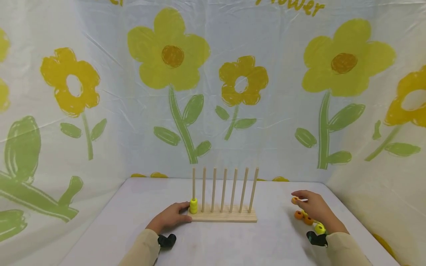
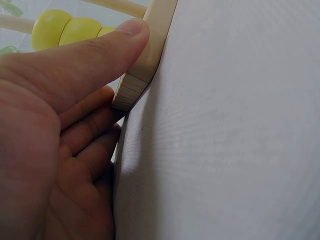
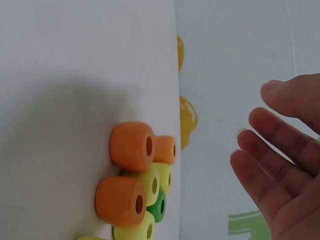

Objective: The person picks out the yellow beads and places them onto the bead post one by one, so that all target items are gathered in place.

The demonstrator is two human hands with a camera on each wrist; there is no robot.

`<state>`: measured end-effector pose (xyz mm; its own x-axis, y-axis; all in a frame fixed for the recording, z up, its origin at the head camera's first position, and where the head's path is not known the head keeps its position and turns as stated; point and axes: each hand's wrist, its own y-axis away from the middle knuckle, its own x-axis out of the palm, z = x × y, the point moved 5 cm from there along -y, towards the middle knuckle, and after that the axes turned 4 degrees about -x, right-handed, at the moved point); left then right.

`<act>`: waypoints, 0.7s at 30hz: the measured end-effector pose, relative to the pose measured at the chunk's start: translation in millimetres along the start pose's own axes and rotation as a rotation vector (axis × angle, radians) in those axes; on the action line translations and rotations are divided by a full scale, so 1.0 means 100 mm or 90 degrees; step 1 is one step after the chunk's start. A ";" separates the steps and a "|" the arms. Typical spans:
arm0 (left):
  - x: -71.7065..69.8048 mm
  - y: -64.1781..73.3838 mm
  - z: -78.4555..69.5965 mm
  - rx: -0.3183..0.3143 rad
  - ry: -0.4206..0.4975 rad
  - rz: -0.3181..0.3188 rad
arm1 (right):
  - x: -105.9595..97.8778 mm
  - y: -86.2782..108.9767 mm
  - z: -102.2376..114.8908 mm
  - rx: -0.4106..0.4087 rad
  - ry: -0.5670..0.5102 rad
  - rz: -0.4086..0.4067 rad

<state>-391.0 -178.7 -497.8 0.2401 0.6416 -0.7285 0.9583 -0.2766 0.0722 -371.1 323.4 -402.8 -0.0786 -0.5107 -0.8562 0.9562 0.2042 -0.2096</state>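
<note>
A wooden rack (image 1: 223,217) with several upright pegs stands on the table. Yellow beads (image 1: 193,207) are stacked on its leftmost peg; the other pegs are bare. My left hand (image 1: 171,215) grips the left end of the base, its thumb on the front edge and fingers behind, as the left wrist view shows by the wooden base (image 2: 155,40). Over at the right, my right hand (image 1: 314,207) hovers above loose beads, fingers apart and holding nothing in the right wrist view. Orange beads (image 3: 131,146), yellow beads (image 3: 150,181) and a green bead (image 3: 157,206) lie grouped there.
A white tabletop (image 1: 219,244) lies under everything. Behind it and at both sides hangs a flower-printed cloth (image 1: 276,140). Dark wrist straps (image 1: 316,238) sit by the light sleeves (image 1: 346,249). The right hand partly covers the bead group in the head view.
</note>
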 end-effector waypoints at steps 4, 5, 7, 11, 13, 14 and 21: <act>0.00 -0.01 0.01 -0.015 -0.002 0.002 | 0.00 -0.02 -0.08 0.029 0.010 0.021; 0.00 -0.02 0.01 -0.014 -0.003 0.002 | 0.01 -0.02 -0.10 0.032 0.011 0.025; 0.00 -0.02 0.00 -0.010 -0.005 0.003 | 0.03 -0.02 -0.13 0.040 0.007 0.032; 0.00 -0.01 0.00 -0.005 -0.006 0.006 | 0.07 0.00 -0.19 0.040 0.011 0.036; 0.00 -0.02 0.00 -0.005 -0.009 0.006 | 0.08 0.00 -0.22 0.038 0.020 0.035; 0.01 -0.02 0.00 -0.007 -0.007 0.007 | 0.09 -0.01 -0.24 0.037 0.026 0.037; -0.01 0.00 -0.01 0.003 -0.012 0.002 | 0.11 -0.05 -0.28 0.086 0.056 0.074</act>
<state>-391.3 -178.7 -496.8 0.2408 0.6276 -0.7404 0.9567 -0.2819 0.0723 -384.7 340.0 -424.3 0.0160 -0.4142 -0.9101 0.9889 0.1412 -0.0469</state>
